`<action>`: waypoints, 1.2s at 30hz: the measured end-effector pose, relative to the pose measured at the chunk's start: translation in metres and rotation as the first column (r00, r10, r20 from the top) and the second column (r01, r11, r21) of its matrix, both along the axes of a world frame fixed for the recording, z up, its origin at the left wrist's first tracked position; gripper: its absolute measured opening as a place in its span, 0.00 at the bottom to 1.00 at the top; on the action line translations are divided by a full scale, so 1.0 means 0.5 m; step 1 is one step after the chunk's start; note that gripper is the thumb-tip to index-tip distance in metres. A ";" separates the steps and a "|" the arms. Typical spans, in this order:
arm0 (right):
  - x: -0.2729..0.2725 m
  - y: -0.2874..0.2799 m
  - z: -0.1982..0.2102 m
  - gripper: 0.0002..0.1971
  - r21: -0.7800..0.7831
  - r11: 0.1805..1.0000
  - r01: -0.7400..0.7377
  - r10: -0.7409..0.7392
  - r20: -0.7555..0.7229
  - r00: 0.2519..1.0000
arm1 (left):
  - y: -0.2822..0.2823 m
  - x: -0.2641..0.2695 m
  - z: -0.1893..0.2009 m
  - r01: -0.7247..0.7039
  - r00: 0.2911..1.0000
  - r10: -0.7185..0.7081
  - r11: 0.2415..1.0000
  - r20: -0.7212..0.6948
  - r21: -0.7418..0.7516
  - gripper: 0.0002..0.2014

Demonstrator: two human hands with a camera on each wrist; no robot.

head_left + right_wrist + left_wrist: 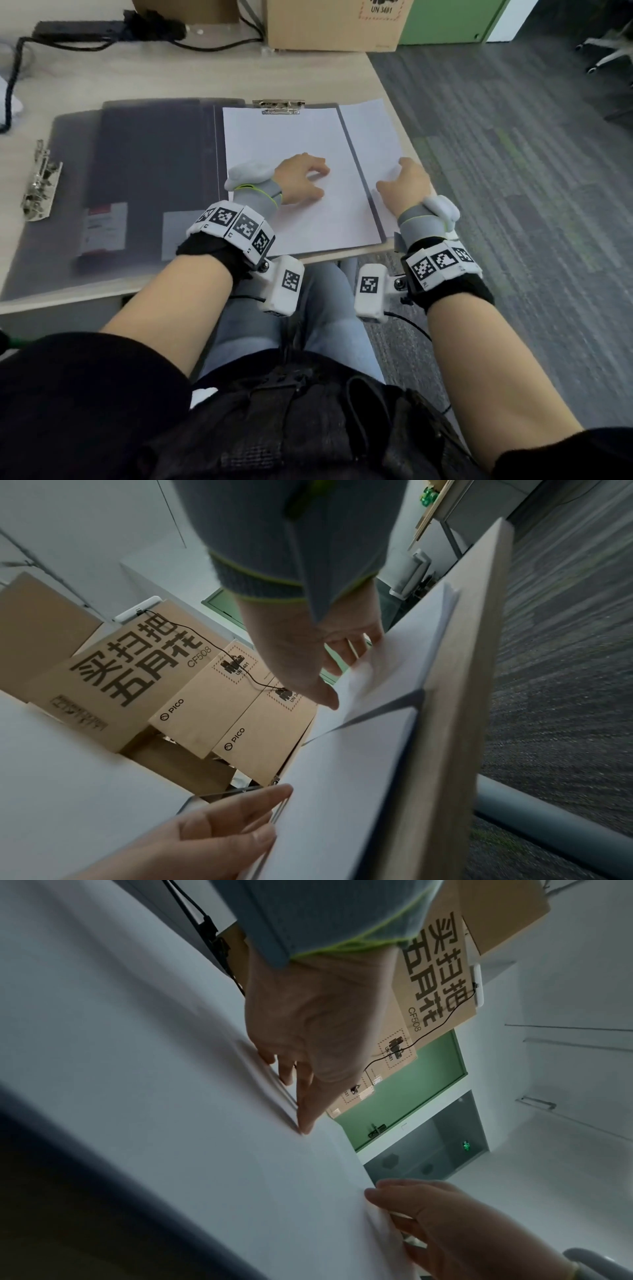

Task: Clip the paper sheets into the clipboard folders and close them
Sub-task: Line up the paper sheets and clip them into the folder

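Two grey clipboard folders (144,178) open on surface; left hand (301,180) fingertips press clipped white sheet (294,144); right hand (406,186) pinches loose white sheet stack (371,137)

left hand (301,178): fingertips on clipped sheet (291,144) | right hand (406,188): grips loose sheets (371,133)
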State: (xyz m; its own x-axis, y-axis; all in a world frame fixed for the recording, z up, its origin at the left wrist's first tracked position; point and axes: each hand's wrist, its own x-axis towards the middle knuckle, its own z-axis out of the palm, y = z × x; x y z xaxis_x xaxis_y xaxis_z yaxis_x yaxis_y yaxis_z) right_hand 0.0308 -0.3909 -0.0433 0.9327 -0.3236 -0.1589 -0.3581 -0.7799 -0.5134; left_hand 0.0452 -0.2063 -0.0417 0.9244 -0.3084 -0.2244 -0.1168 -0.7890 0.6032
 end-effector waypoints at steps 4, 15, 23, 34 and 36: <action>-0.011 0.002 -0.004 0.27 0.003 1.000 -0.005 0.005 0.044 0.999 | 0.004 -0.002 0.000 0.001 1.000 -0.001 1.000 -0.005 0.007 0.25; -0.012 0.002 0.002 0.28 0.059 0.998 0.031 -0.040 0.152 0.988 | 0.007 0.000 -0.010 -0.025 0.999 0.024 0.998 -0.029 -0.054 0.26; 0.001 -0.008 0.029 0.15 0.208 0.974 0.086 -0.101 0.062 0.993 | 0.010 -0.003 -0.009 -0.012 0.999 0.010 0.998 -0.036 -0.054 0.26; -0.035 -0.007 0.155 0.08 -0.100 0.995 0.021 0.009 0.291 0.957 | 0.009 -0.009 -0.009 -0.049 0.999 0.046 0.990 -0.024 -0.135 0.25; -0.043 -0.010 0.176 0.12 -0.129 0.991 0.039 0.011 0.364 0.932 | 0.008 -0.007 -0.010 -0.061 0.998 0.058 0.989 -0.028 -0.133 0.25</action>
State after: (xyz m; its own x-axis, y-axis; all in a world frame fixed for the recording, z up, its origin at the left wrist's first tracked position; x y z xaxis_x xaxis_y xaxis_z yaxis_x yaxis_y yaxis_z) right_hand 0.0092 -0.3960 0.0446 0.9138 -0.3319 0.2341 -0.1781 -0.8454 -0.5035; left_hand 0.0419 -0.2024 -0.0465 0.9369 -0.2815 -0.2073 -0.0561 -0.7064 0.7056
